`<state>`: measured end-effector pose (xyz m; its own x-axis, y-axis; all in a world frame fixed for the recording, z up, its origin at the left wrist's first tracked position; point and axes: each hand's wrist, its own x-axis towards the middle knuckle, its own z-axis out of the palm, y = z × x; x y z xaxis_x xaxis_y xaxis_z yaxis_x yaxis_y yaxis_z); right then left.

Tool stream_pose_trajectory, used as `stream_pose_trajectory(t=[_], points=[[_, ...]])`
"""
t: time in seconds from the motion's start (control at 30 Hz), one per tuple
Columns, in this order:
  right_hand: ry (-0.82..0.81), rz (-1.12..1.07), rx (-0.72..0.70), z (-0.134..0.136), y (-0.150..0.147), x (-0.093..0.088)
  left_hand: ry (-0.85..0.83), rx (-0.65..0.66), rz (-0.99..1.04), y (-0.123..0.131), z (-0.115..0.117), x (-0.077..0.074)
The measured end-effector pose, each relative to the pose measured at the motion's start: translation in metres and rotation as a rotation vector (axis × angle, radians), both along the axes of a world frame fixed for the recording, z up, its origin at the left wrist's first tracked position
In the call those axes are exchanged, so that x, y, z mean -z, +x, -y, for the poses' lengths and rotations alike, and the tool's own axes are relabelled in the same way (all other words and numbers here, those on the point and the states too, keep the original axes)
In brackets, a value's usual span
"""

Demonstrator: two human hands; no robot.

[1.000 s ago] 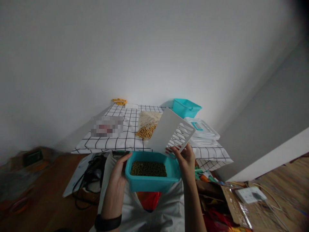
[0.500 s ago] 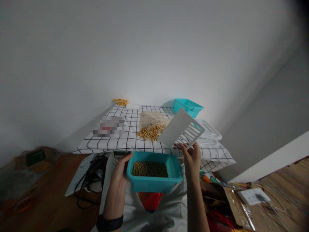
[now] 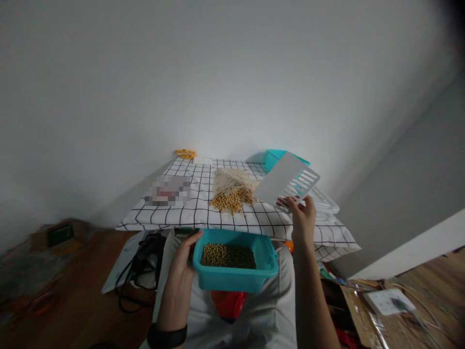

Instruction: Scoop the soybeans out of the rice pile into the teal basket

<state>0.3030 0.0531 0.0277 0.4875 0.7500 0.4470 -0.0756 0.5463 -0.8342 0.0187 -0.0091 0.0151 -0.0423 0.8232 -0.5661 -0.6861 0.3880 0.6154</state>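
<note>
My left hand (image 3: pixel 185 259) grips the left end of a teal plastic box (image 3: pixel 238 281), thumb on its rim, held over my lap. Inside, yellow soybeans (image 3: pixel 214 254) lie on the left and dark green beans (image 3: pixel 240 257) on the right. My right hand (image 3: pixel 301 213) is closed on a slotted white plastic panel (image 3: pixel 278 178), tilted above the table's right side. Loose soybeans (image 3: pixel 232 199) are spread on the checked cloth (image 3: pixel 199 213), by a pale, see-through sheet or bag (image 3: pixel 232 179).
A second teal box (image 3: pixel 273 159) stands at the back right, partly behind the panel. Clear plastic lids (image 3: pixel 323 201) lie at the right edge. A yellow item (image 3: pixel 185 153) is at the back left, a blurred package (image 3: pixel 167 190) on the left. A power strip (image 3: pixel 388 301) rests lower right.
My right hand has carried the white panel up and to the right, away from the teal box and toward the second box. My left hand still holds the first box.
</note>
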Motion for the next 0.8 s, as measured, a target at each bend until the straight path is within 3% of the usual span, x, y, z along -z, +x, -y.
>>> stream_pose_trajectory(t=[0.23,0.43,0.63,0.8], points=[[-0.090,0.099,-0.302,-0.036,-0.036,-0.016,-0.036,0.033,-0.020,-0.001,0.002,-0.003],[-0.149,0.176,-0.416,-0.055,-0.055,-0.015,-0.039,0.056,0.003,-0.001,0.005,-0.003],[-0.158,0.223,-0.472,-0.041,-0.047,-0.012,-0.017,0.047,0.016,0.001,0.004,-0.003],[-0.115,0.208,-0.391,-0.023,-0.034,-0.014,-0.029,0.034,0.018,0.001,0.003,-0.004]])
